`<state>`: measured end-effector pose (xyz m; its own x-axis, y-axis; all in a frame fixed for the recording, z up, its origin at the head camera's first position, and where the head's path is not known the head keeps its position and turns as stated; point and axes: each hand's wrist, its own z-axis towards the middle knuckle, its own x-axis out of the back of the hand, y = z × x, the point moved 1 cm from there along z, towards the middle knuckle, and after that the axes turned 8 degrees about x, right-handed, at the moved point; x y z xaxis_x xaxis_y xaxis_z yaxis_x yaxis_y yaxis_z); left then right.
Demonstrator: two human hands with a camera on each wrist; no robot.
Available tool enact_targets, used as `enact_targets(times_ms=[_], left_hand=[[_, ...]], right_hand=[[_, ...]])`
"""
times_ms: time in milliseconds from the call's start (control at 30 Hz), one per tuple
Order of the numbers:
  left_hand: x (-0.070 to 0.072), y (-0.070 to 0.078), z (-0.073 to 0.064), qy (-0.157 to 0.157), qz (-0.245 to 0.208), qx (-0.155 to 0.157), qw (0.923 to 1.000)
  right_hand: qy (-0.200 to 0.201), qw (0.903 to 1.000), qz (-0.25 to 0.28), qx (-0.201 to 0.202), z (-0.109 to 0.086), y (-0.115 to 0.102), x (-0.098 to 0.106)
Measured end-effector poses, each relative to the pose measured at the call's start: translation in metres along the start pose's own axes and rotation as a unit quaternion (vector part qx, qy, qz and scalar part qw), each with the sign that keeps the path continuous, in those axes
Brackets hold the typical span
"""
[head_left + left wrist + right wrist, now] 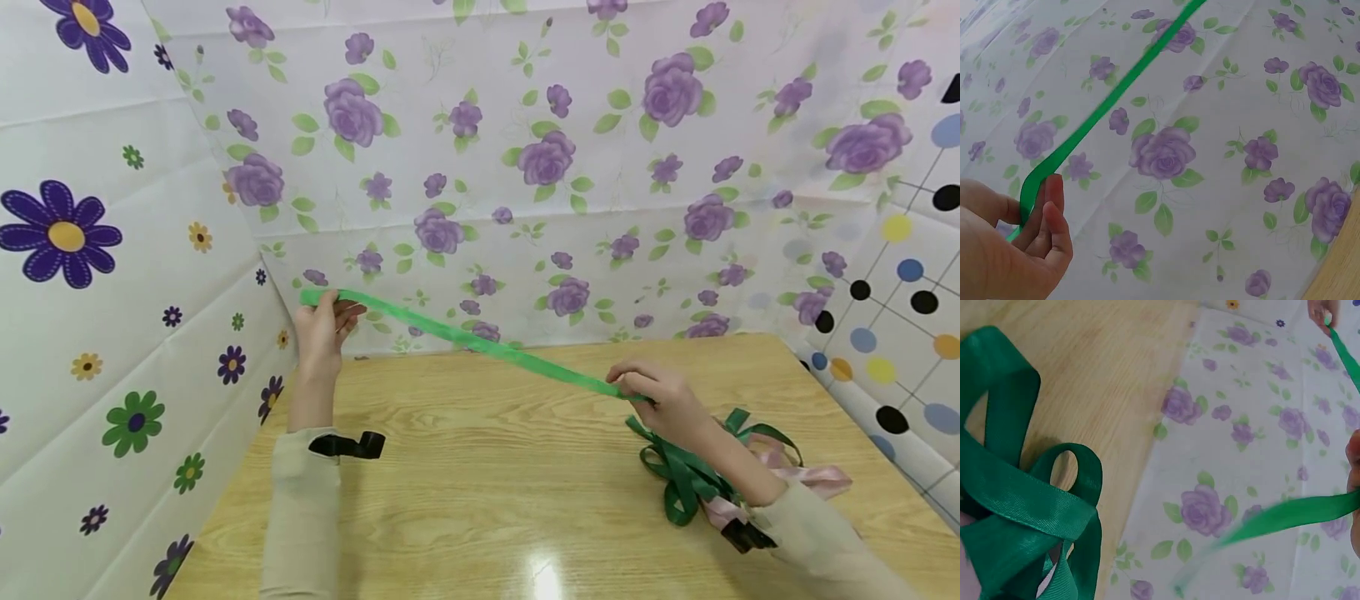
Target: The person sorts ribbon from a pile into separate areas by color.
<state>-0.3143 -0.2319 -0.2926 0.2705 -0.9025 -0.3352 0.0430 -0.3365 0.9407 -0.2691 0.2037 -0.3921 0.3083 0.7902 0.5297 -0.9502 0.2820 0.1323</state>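
Left hand: the left hand (321, 333) pinches one end of the green ribbon between thumb and fingers, the other fingers gently curved; it is raised over the tabletop's far left corner.
Right hand: the right hand (663, 400) pinches the ribbon's other end, above the right part of the tabletop, lower than the left.
Green ribbon: the green ribbon (472, 340) is a flat, narrow, smooth strip in the air between the hands, sloping down to the right, nearly straight. A short end pokes out past the left thumb, and the strip bends at those fingers. In the right wrist view a tail extends beyond the right fingers, its tip blurred.
Pile: dark green ribbon (678, 483) in glossy, finely woven loops lies tangled with shiny pink ribbon (825, 479) near the tabletop's right edge, partly beneath the right forearm.
Tabletop: the tabletop (465, 467) is pale wood-grain, smooth enough to catch a bright glare towards the near edge.
Sheets: creased white cloth (498, 267) with purple roses rises behind the far edge; daisy-print cloth (150, 333) flanks the left edge, dotted cloth (911, 333) the right.
Sleeves: beige sleeves (303, 508), each with a black strap (345, 446) at the wrist.
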Motion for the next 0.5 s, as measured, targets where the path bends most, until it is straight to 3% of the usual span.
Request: enact_targets(times_ms=[200,333,433,500], left_hand=[[0.010,-0.007,0.013,0.009,-0.058,0.036,0.9976],[0.016,-0.012,0.017,0.004,-0.085,0.045,0.9953],[0.018,-0.012,0.016,-0.015,-0.081,0.037,0.9960],[0.015,-0.010,0.015,-0.039,-0.066,0.021,0.9968]], right_hand=[[-0.072,0.9945,-0.071,0.028,-0.004,-0.014,-0.002],[-0.093,0.9932,-0.064,0.025,-0.012,-0.017,-0.007],[-0.111,0.9937,-0.014,-0.013,-0.019,-0.017,-0.010],[-0.151,0.9868,0.006,-0.059,-0.023,-0.017,-0.014]])
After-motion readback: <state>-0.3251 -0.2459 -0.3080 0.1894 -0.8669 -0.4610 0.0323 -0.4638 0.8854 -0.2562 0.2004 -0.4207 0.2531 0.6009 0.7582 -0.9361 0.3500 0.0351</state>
